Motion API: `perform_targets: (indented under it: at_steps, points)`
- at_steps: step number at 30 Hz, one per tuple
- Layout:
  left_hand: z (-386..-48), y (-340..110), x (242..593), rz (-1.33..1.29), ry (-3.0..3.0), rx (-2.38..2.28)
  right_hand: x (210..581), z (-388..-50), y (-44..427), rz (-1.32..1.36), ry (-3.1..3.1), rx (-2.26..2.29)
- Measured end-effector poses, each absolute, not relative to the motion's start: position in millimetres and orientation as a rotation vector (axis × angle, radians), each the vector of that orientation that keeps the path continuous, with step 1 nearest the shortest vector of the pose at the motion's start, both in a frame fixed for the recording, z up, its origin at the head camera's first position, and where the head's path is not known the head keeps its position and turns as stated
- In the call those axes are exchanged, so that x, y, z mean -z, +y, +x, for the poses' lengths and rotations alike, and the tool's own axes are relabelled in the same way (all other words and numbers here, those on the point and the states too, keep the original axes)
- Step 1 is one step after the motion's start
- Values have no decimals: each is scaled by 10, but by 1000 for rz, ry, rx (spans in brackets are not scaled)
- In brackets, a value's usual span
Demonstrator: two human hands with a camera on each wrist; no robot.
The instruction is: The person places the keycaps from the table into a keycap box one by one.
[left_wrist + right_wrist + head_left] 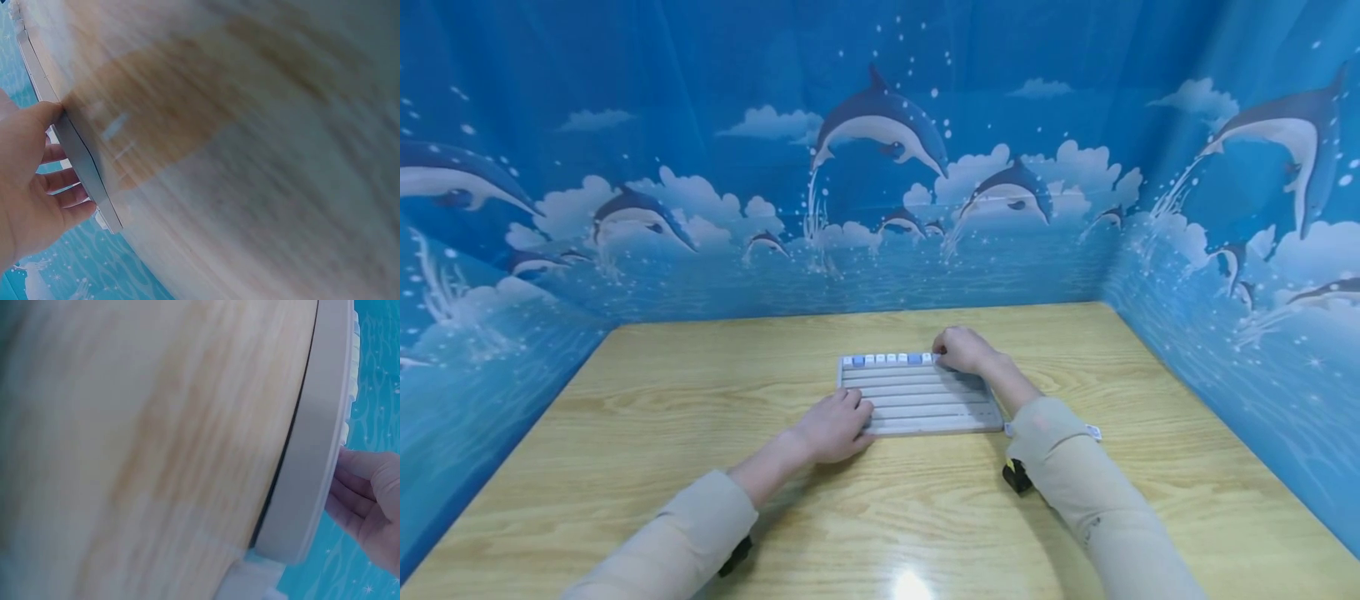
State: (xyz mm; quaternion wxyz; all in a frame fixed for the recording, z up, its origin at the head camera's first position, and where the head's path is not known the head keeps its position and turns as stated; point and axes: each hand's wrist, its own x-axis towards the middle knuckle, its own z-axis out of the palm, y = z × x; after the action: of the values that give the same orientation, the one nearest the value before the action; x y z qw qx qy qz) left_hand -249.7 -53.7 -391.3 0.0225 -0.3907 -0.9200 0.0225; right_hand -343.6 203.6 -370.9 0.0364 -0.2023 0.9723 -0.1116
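Note:
A pale grey tray (pixel 917 404) with long raised ridges lies flat on the table. Along its far edge runs a row of small white and blue keycaps (pixel 891 358). My left hand (pixel 835 427) holds the tray's front left corner; in the left wrist view its thumb is on the front edge and the fingers (pixel 62 181) reach over the top. My right hand (pixel 964 350) is at the right end of the keycap row, fingertips together around what looks like a white keycap, mostly hidden. In the right wrist view that hand (pixel 369 497) appears beyond the tray's edge (pixel 306 444).
Right of the tray, partly behind the right sleeve, lies a strip of small white pieces (pixel 1093 432). Black wrist devices show under the right sleeve (pixel 1060 450) and the left sleeve (pixel 700 517). A blue dolphin-print curtain (pixel 737 275) borders the wooden table (pixel 880 517) at the back and sides.

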Motion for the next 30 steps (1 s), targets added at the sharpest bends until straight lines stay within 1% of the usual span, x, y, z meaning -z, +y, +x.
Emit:
perform_targets:
  at_steps: [16, 24, 30]
  points:
    - [-2491, -538, 3910, -1207, -2858, -72, 3711, -3431, 2054, -631, 2972, 307]
    - [-2485, -528, 3887, -1206, -2860, -75, 3694, -3410, 2133, -565, 2967, 337]
    - [-2488, -535, 3902, -1215, -2858, -85, 3667, -3343, 2216, -607, 2986, 345]
